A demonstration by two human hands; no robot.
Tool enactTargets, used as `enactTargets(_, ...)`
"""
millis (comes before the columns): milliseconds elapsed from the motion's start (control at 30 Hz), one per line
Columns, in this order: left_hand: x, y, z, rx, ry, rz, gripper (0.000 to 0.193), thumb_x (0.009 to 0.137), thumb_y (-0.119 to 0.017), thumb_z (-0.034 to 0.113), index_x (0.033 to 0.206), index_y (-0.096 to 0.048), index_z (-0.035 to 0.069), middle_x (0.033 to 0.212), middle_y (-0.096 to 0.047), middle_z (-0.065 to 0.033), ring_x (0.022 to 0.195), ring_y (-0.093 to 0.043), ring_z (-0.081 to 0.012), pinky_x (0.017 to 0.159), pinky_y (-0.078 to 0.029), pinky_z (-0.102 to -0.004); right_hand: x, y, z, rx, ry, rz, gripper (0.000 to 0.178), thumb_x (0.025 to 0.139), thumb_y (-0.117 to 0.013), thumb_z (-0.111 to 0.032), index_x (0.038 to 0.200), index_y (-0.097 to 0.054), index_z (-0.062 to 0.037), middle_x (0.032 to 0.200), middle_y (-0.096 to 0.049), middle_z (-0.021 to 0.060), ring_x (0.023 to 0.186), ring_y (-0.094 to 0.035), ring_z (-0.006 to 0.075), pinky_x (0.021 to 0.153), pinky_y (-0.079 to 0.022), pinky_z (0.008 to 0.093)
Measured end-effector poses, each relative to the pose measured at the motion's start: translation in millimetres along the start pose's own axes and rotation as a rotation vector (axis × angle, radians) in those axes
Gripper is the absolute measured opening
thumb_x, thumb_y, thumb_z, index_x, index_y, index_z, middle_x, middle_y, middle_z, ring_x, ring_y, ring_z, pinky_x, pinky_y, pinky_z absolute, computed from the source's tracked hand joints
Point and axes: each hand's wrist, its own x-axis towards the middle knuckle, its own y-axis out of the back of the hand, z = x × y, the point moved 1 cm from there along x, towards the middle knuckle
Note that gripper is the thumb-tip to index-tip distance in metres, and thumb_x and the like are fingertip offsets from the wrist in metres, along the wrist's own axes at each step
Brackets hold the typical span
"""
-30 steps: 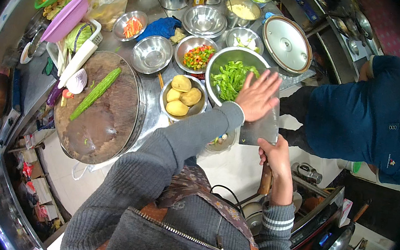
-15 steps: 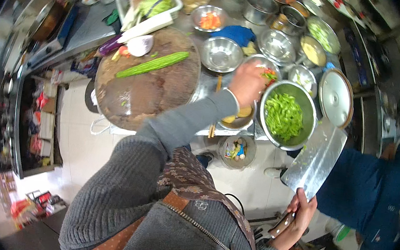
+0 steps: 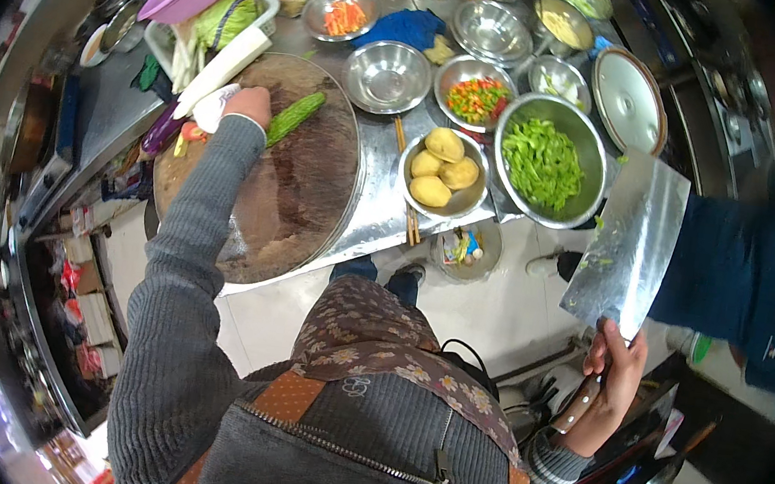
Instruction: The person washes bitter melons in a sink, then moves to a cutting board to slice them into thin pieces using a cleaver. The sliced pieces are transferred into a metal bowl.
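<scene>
My right hand (image 3: 618, 372) grips the wooden handle of a broad cleaver (image 3: 629, 247), its blade pointing away from me and flecked with green bits. My left hand (image 3: 249, 107) is low over the far left of a round wooden chopping board (image 3: 302, 193). It lies across a long, bumpy green gourd (image 3: 296, 119), whose right end shows beyond it. A white round vegetable (image 3: 215, 108) sits right beside this hand. The left fingers are hidden behind the back of the hand and the sleeve.
Right of the board stand an empty steel bowl (image 3: 391, 59), a bowl of potatoes (image 3: 444, 169), diced peppers (image 3: 478, 100) and cut green peppers (image 3: 544, 163). Chopsticks (image 3: 412, 221) lie beside the potatoes. An eggplant (image 3: 162, 131) rests at the board's left. Another person (image 3: 733, 265) stands at right.
My left hand has moved left from the diced-pepper bowl to the gourd on the board, uncovering the potatoes. The right hand still holds the cleaver. The view has shifted.
</scene>
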Motion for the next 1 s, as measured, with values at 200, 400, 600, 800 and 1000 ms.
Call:
enactTargets(200,21.2,1.2,-6.7,0.012,-0.059,-0.079,0.021,0.080,-0.055,0.011,0.090,-0.069,-0.002,0.092,-0.067,-0.0247,0.091,-0.066,-0.0373,0.081,-0.052,-0.0436,-29.9,9.3,1.9,0.081,0.056,0.091,0.024,0.086,-0.066,-0.016,0.092,-0.051,0.0009,0.057,-0.050,0.0039,0.037,-0.039,0.0085,0.034,-0.034,0.0221)
enactTargets(400,13.4,50.6,46.4,-0.166,-0.025,-0.020,0.025,0.075,-0.062,0.017,0.090,-0.068,-0.003,0.094,-0.066,-0.0255,0.089,-0.065,-0.0385,0.080,-0.051,-0.0468,-48.3,25.9,14.0,0.175,0.034,0.146,0.024,0.086,-0.065,-0.014,0.093,-0.050,0.0025,0.056,-0.050,0.0048,0.036,-0.039,0.0090,0.033,-0.035,0.0226)
enactTargets(600,-49.5,126.5,233.4,-1.286,-0.658,0.252,0.014,0.074,-0.066,0.006,0.087,-0.061,0.004,0.078,-0.066,-0.0083,0.073,-0.066,-0.0163,0.066,-0.053,-0.0291,-55.8,43.1,28.7,0.232,0.023,0.127,0.024,0.085,-0.066,-0.013,0.094,-0.050,0.0031,0.056,-0.050,0.0053,0.036,-0.040,0.0094,0.034,-0.037,0.0233)
enactTargets(800,-85.6,104.6,356.5,-0.169,-0.848,0.025,0.037,0.083,-0.058,0.024,0.117,-0.061,0.009,0.133,-0.049,-0.0148,0.137,-0.028,-0.0363,0.101,-0.019,-0.0726,-57.3,46.9,37.2,0.253,0.004,0.101,0.023,0.084,-0.066,-0.010,0.096,-0.051,0.0026,0.056,-0.051,0.0048,0.037,-0.040,0.0094,0.034,-0.037,0.0230)
enactTargets(1000,-107.8,51.2,366.2,-0.363,-0.879,0.210,0.019,0.080,-0.059,0.022,0.084,-0.070,0.006,0.123,-0.057,-0.0133,0.134,-0.035,-0.0330,0.104,-0.020,-0.0664,-47.5,67.0,51.1,0.280,-0.075,0.094,0.022,0.082,-0.068,-0.006,0.096,-0.052,0.0008,0.057,-0.052,0.0030,0.039,-0.043,0.0089,0.035,-0.038,0.0232)
